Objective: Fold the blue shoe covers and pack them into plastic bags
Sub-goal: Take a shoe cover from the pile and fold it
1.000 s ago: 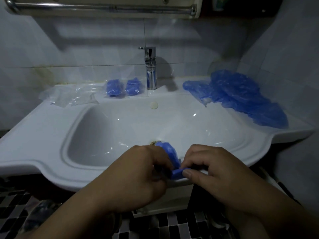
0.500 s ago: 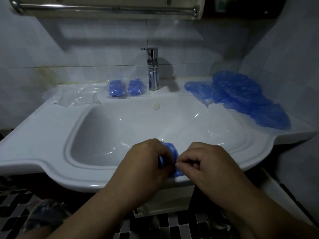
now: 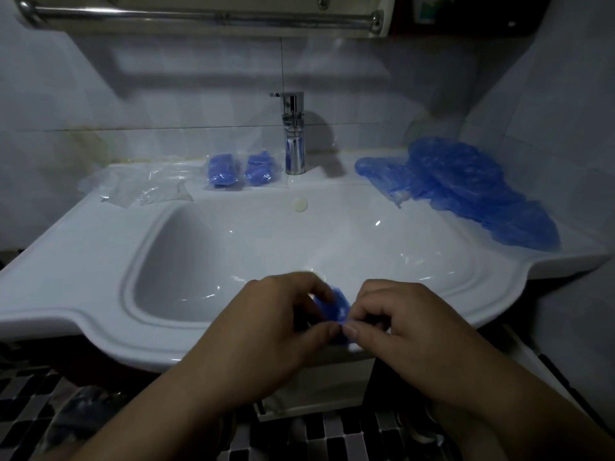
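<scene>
A small folded blue shoe cover [image 3: 334, 306] is held over the front rim of the white sink [image 3: 109, 331]. My left hand [image 3: 276, 327] curls round its left side and my right hand [image 3: 396, 321] pinches its right edge, thumbs nearly meeting. Most of the cover is hidden by my fingers. A loose pile of blue shoe covers [image 3: 466, 191] lies on the right ledge. Two packed bags with blue covers [image 3: 223, 170] [image 3: 261, 169] lie left of the faucet. Empty clear plastic bags [image 3: 139, 188] lie on the left ledge.
A chrome faucet [image 3: 293, 134] stands at the back centre of the sink. A metal rail [image 3: 199, 16] runs along the wall above. Tiled walls close in behind and on the right. Black and white floor tiles [image 3: 30, 407] show below.
The folded cover has become more compact and more covered by my fingers. Both hands have drawn closer together, and the view has shifted slightly.
</scene>
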Available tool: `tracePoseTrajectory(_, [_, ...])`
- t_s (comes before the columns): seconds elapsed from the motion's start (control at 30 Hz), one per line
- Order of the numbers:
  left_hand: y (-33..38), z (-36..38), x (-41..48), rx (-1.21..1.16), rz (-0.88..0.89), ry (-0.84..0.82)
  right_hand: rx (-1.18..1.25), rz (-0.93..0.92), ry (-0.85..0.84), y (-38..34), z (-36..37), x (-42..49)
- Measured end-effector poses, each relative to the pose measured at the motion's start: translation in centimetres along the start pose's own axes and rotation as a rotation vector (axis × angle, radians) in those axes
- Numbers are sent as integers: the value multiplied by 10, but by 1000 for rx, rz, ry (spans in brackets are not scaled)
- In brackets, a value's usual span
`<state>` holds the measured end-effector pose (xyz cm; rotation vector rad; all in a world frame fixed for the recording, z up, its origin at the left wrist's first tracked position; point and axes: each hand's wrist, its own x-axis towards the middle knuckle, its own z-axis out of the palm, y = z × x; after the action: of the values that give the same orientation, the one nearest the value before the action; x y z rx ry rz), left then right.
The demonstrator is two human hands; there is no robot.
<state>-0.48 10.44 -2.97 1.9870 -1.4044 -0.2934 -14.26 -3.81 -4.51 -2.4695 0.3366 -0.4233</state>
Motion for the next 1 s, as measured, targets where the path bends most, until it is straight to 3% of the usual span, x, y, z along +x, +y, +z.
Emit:
tracePoseTrajectory(0.23, [1,13,4,73,-40,117,-58,59,188,-4,10,1])
tracePoseTrajectory(0.37, [-4,16,6,148,-29,155,-56,6,139,-2,11,1])
tracePoseTrajectory(0.6, [0,3,0,197,56,6,-147,-47,-53,4,-5,-1])
tracePoseTrajectory(0.77, [3,1,-1,205,-38,-25,-32,-30,-44,3,-6,0])
tracePoseTrajectory(1.0, [0,8,5,165,-163,38,72,101,112,-5,6,3])
